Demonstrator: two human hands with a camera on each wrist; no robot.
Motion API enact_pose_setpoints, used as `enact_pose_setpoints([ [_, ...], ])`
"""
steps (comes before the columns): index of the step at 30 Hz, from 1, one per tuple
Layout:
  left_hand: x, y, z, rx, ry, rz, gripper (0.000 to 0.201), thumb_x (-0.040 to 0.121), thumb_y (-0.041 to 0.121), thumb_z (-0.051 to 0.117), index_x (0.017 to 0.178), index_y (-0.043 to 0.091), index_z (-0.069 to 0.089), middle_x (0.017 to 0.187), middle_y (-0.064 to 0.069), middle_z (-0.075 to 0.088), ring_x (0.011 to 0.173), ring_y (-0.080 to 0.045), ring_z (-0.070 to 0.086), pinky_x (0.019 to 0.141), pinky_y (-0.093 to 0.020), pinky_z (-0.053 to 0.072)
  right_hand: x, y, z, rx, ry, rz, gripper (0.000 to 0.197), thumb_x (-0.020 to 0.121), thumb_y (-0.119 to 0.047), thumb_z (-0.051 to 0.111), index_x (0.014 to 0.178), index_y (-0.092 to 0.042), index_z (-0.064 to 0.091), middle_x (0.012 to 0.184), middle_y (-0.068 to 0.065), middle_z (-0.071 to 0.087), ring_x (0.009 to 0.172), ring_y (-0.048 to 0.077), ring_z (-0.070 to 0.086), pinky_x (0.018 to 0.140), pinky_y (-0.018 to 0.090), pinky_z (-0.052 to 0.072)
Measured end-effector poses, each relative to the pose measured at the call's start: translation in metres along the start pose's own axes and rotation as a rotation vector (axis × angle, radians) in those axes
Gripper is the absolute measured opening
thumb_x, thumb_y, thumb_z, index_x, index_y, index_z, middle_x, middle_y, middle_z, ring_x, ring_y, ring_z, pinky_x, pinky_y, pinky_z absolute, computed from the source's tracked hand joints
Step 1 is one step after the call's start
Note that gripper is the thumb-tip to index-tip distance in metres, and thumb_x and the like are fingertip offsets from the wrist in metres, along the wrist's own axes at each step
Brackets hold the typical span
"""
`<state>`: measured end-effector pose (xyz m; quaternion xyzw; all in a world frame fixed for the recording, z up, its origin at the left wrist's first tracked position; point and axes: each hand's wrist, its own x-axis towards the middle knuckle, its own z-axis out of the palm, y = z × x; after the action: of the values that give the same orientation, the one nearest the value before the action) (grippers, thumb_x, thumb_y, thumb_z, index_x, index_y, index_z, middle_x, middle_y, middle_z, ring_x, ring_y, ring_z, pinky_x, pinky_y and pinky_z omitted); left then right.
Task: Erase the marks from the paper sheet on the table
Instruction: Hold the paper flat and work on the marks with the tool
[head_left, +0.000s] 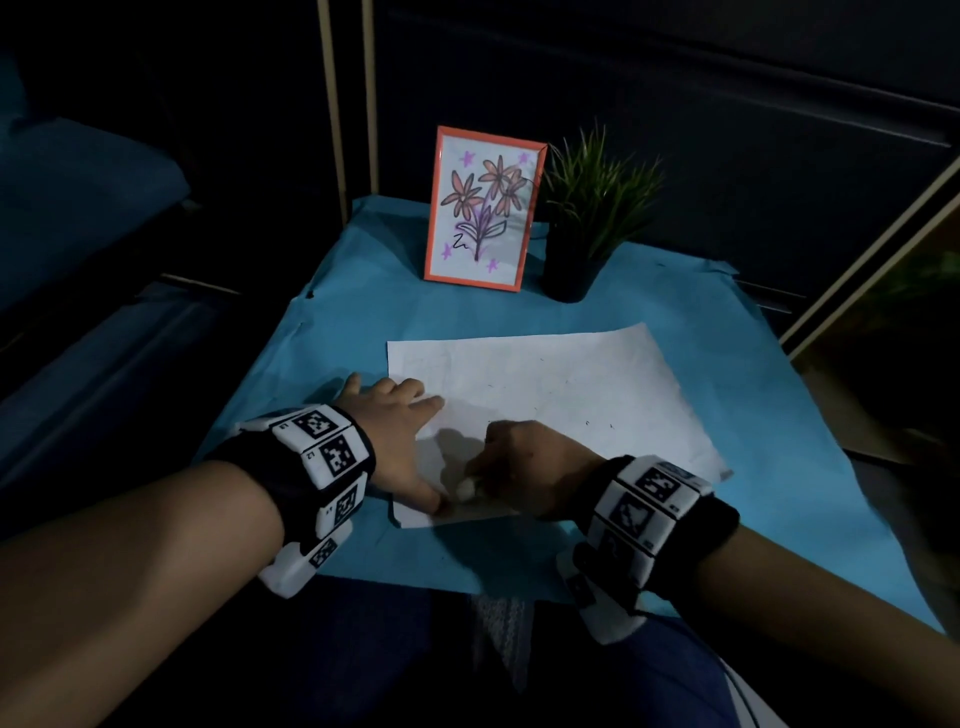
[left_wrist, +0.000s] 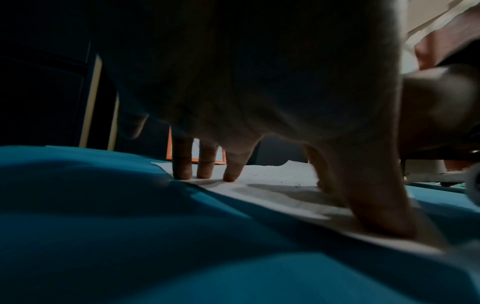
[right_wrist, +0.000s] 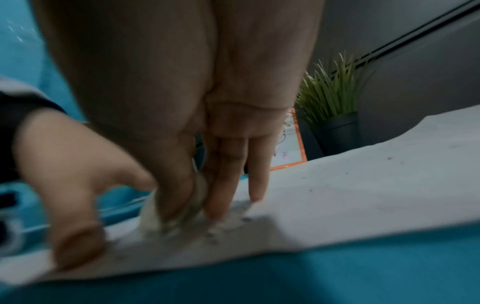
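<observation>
A white paper sheet (head_left: 561, 395) lies on the blue-covered table (head_left: 332, 332), with small dark specks scattered on it. My left hand (head_left: 400, 441) is spread flat, fingers and thumb pressing the sheet's left edge (left_wrist: 259, 174). My right hand (head_left: 524, 467) pinches a small white eraser (head_left: 467, 489) between thumb and fingers and holds it down on the sheet near its near-left corner. In the right wrist view the eraser (right_wrist: 153, 214) looks blurred against the paper (right_wrist: 363, 195), with grey crumbs and faint marks beside it.
A framed flower drawing with an orange border (head_left: 483, 208) stands at the table's back, beside a potted grass plant (head_left: 587, 218) in a dark pot. Dark cabinets surround the table. My lap lies below the near edge.
</observation>
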<state>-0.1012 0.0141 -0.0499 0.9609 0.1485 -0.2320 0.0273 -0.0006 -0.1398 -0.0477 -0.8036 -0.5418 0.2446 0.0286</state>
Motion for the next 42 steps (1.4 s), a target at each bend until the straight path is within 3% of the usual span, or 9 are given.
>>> enact_pose_setpoints([
  [3,-0.001,0.001,-0.001,0.004,-0.006,-0.006,0.125,0.057,0.090,0.055,0.153,0.030,0.001,0.160,0.003,0.003,0.146,-0.022,0.008,0.118,-0.054,0.003,0.006,-0.002,-0.003,0.004,0.105,0.028,0.029,0.092,-0.030,0.057,0.117,-0.018,0.066,0.115,0.008,0.056,0.110,0.024,0.054,0.082,0.020,0.035],
  [10,-0.001,0.002,0.001,-0.004,0.014,0.000,0.122,0.059,0.087,0.056,0.153,0.029,0.003,0.159,0.003,0.008,0.145,-0.022,0.012,0.117,-0.053,0.005,-0.009,0.000,0.003,-0.057,-0.031,-0.087,0.028,0.094,-0.038,0.051,0.109,-0.022,0.069,0.096,0.002,0.047,0.096,0.023,0.052,0.078,0.023,0.036],
  [13,-0.002,0.001,0.000,-0.010,0.010,0.001,0.124,0.057,0.089,0.055,0.153,0.029,0.004,0.158,0.003,0.009,0.144,-0.022,0.012,0.117,-0.054,0.005,0.003,-0.002,-0.004,-0.045,0.050,-0.025,0.027,0.092,-0.032,0.054,0.109,-0.019,0.069,0.106,0.007,0.057,0.103,0.026,0.056,0.084,0.025,0.042],
  [17,-0.001,0.000,0.001,-0.015,0.012,0.007,0.125,0.056,0.089,0.056,0.153,0.030,0.003,0.159,0.004,0.007,0.145,-0.021,0.012,0.117,-0.054,0.005,0.015,-0.002,-0.007,-0.008,0.126,0.016,0.024,0.090,-0.026,0.056,0.106,-0.016,0.070,0.103,0.007,0.059,0.102,0.025,0.057,0.082,0.026,0.043],
  [23,-0.001,0.000,0.001,-0.028,0.007,0.011,0.124,0.058,0.088,0.057,0.153,0.029,0.002,0.159,0.003,0.006,0.145,-0.021,0.010,0.118,-0.053,0.004,-0.007,0.004,0.003,-0.003,-0.030,-0.026,0.033,0.092,-0.042,0.055,0.112,-0.020,0.069,0.096,0.000,0.047,0.100,0.021,0.053,0.080,0.022,0.036],
  [29,-0.001,0.001,-0.001,-0.007,-0.001,0.004,0.124,0.058,0.090,0.054,0.153,0.029,0.003,0.159,0.003,0.007,0.145,-0.021,0.011,0.117,-0.053,0.003,0.008,0.011,-0.015,0.041,0.167,0.049,0.024,0.089,-0.023,0.060,0.109,-0.018,0.071,0.111,0.004,0.065,0.106,0.021,0.058,0.082,0.020,0.040],
  [35,0.000,0.001,0.000,-0.013,-0.006,-0.002,0.125,0.056,0.090,0.055,0.153,0.029,0.002,0.158,0.003,0.008,0.145,-0.021,0.011,0.118,-0.053,0.002,-0.014,0.006,0.000,-0.001,0.027,-0.053,0.027,0.090,-0.025,0.058,0.114,-0.017,0.069,0.110,0.010,0.059,0.102,0.025,0.055,0.079,0.022,0.037],
  [40,0.000,0.002,-0.004,0.015,-0.032,-0.014,0.123,0.060,0.089,0.054,0.153,0.028,0.003,0.159,0.002,0.007,0.146,-0.021,0.010,0.118,-0.053,0.001,-0.005,0.024,-0.014,0.035,0.195,0.062,0.016,0.087,-0.020,0.058,0.087,-0.009,0.070,0.085,0.007,0.058,0.084,0.023,0.057,0.075,0.028,0.045],
  [42,0.001,0.003,-0.006,0.021,-0.039,-0.011,0.123,0.059,0.089,0.055,0.153,0.028,0.004,0.158,0.002,0.010,0.145,-0.021,0.012,0.118,-0.053,0.002,-0.004,0.023,-0.011,0.030,0.175,0.057,0.016,0.086,-0.020,0.058,0.076,-0.009,0.063,0.083,0.010,0.057,0.078,0.023,0.055,0.072,0.032,0.046],
])
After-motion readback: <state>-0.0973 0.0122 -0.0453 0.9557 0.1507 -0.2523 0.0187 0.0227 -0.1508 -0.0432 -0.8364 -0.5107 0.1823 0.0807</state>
